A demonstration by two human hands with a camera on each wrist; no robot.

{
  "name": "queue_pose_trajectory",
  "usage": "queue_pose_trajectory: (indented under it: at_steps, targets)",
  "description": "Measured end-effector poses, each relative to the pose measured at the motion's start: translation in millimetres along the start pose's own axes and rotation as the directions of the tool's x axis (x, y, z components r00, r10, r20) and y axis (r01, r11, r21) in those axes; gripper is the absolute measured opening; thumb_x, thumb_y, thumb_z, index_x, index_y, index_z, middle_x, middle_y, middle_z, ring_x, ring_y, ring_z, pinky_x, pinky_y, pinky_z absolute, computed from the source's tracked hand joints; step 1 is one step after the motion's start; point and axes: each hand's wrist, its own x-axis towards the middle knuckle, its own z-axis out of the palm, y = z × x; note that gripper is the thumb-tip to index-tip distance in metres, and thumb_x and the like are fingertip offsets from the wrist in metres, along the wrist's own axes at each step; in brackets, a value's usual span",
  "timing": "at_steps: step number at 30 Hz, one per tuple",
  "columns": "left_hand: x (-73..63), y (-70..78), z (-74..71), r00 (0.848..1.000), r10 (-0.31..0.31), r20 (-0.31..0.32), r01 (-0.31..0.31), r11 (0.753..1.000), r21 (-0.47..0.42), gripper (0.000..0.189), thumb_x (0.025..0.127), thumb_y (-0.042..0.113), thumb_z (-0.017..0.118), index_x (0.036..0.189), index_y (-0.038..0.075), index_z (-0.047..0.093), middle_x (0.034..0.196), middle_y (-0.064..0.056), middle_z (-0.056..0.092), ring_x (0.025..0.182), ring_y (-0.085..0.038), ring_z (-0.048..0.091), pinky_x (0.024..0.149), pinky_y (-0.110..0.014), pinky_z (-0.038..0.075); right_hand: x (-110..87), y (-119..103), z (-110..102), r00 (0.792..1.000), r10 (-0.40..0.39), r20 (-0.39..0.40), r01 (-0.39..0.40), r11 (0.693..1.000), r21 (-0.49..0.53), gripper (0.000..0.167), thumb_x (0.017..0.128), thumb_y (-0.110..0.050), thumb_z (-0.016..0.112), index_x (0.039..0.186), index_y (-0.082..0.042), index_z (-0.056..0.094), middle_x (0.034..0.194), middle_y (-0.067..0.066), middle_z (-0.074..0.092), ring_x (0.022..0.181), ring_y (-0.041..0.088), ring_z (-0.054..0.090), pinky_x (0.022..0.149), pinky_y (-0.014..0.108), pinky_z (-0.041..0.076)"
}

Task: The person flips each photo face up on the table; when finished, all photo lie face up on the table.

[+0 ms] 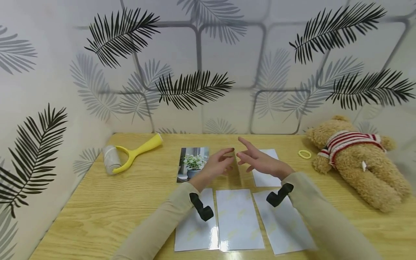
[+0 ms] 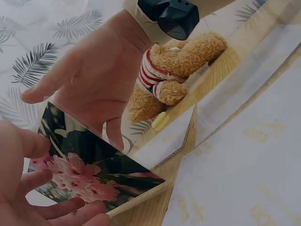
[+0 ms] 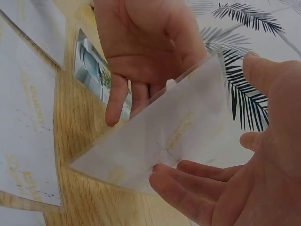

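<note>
Between my two hands, a glossy photo print of pink flowers (image 2: 82, 176) stands tilted on edge. Its picture side faces my left hand (image 1: 214, 165). The white back (image 3: 164, 141), with faint yellow lettering, faces my right hand (image 1: 262, 163). Loosely spread left fingers (image 2: 77, 205) overlap the picture in the left wrist view. On the other side, the right hand's fingertips (image 3: 162, 172) lie right at the back of the print, fingers relaxed and apart. Left of the hands, a photo of a potted plant (image 1: 194, 162) lies face up on the table.
White-backed prints lie near the front, one in the middle (image 1: 239, 220), with another (image 1: 268, 180) behind the right hand. A yellow-handled lint roller (image 1: 133, 153) is at the back left. A yellow ring (image 1: 304, 154) and teddy bear (image 1: 357, 162) lie right. A patterned wall (image 1: 227, 112) closes the back.
</note>
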Motion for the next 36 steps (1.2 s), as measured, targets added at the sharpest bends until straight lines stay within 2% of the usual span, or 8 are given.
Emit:
queue_pose_trajectory:
  at_steps: [10,19,21,23,25,31,34,36]
  targets:
    - [0.6,-0.6,9.0,0.998,0.044,0.044,-0.049,0.988,0.145,0.052,0.095,0.033,0.059,0.145,0.028,0.044,0.141,-0.008,0.052,0.115,-0.028,0.059,0.079,-0.040,0.053,-5.5,0,-3,0.999,-0.032,-0.011,0.032,0.999,-0.044,0.071,0.104,-0.037,0.040,0.156,-0.026,-0.007,0.154,0.028,0.022,0.130,0.044,0.044,0.090,0.049,0.050]
    - [-0.3,-5.3,10.0,0.996,0.052,0.075,-0.071,0.956,0.285,0.040,0.092,0.020,0.064,0.131,0.015,0.059,0.126,-0.008,0.060,0.098,-0.020,0.061,0.072,-0.026,0.049,-11.4,3,-8,0.995,0.036,-0.093,-0.055,0.976,-0.209,0.056,0.104,-0.017,0.036,0.153,-0.003,0.012,0.149,0.032,0.029,0.132,0.046,0.039,0.101,0.059,0.040]
    - [-0.7,-6.0,10.1,0.992,0.067,0.109,-0.099,0.940,0.327,0.035,0.092,0.017,0.064,0.127,0.013,0.063,0.119,-0.008,0.062,0.096,-0.020,0.062,0.070,-0.025,0.049,-12.8,4,-8,0.992,0.050,-0.120,-0.078,0.968,-0.238,0.054,0.101,-0.010,0.036,0.150,0.001,0.017,0.146,0.034,0.035,0.120,0.044,0.050,0.093,0.053,0.046]
    - [-1.2,-6.5,9.5,0.984,0.094,0.154,-0.148,0.907,0.394,0.032,0.092,0.015,0.064,0.123,0.011,0.065,0.113,-0.008,0.064,0.097,-0.020,0.062,0.073,-0.025,0.049,-13.8,5,-8,0.989,0.064,-0.134,-0.097,0.962,-0.255,0.053,0.099,-0.007,0.038,0.148,0.004,0.021,0.133,0.033,0.050,0.088,0.034,0.060,0.072,0.040,0.051]
    - [-1.9,-6.5,8.8,0.971,0.126,0.201,-0.207,0.865,0.457,0.030,0.092,0.013,0.063,0.121,0.009,0.066,0.111,-0.009,0.064,0.097,-0.020,0.062,0.075,-0.026,0.049,-14.4,5,-8,0.988,0.072,-0.139,-0.106,0.960,-0.258,0.054,0.097,-0.004,0.042,0.147,0.006,0.023,0.119,0.031,0.059,0.063,0.021,0.051,0.056,0.030,0.042]
    - [-4.0,-6.7,4.7,0.924,0.224,0.311,-0.375,0.697,0.611,0.032,0.091,0.000,0.053,0.121,0.003,0.065,0.117,-0.014,0.064,0.103,-0.027,0.057,0.086,-0.033,0.044,-11.9,8,-3,0.983,0.125,-0.132,-0.158,0.948,-0.278,0.056,0.096,-0.005,0.050,0.143,0.011,0.025,0.106,0.027,0.067,0.061,0.016,0.066,0.064,0.029,0.049]
    - [-4.9,-7.9,2.2,0.917,0.208,0.340,-0.390,0.644,0.659,0.038,0.090,-0.006,0.048,0.123,0.004,0.064,0.127,-0.016,0.060,0.120,-0.029,0.052,0.099,-0.042,0.037,-10.0,11,0,0.980,0.157,-0.126,-0.188,0.935,-0.301,0.057,0.095,-0.007,0.053,0.142,0.012,0.026,0.101,0.025,0.068,0.056,0.017,0.066,0.064,0.029,0.051]
    - [-6.4,-8.7,0.9,0.927,0.156,0.341,-0.361,0.618,0.698,0.041,0.090,-0.004,0.051,0.128,0.008,0.062,0.136,-0.015,0.053,0.127,-0.031,0.045,0.101,-0.047,0.034,-8.8,14,2,0.980,0.141,-0.140,-0.181,0.923,-0.340,0.058,0.094,-0.008,0.055,0.141,0.013,0.028,0.094,0.021,0.069,0.052,0.014,0.063,0.057,0.027,0.049]
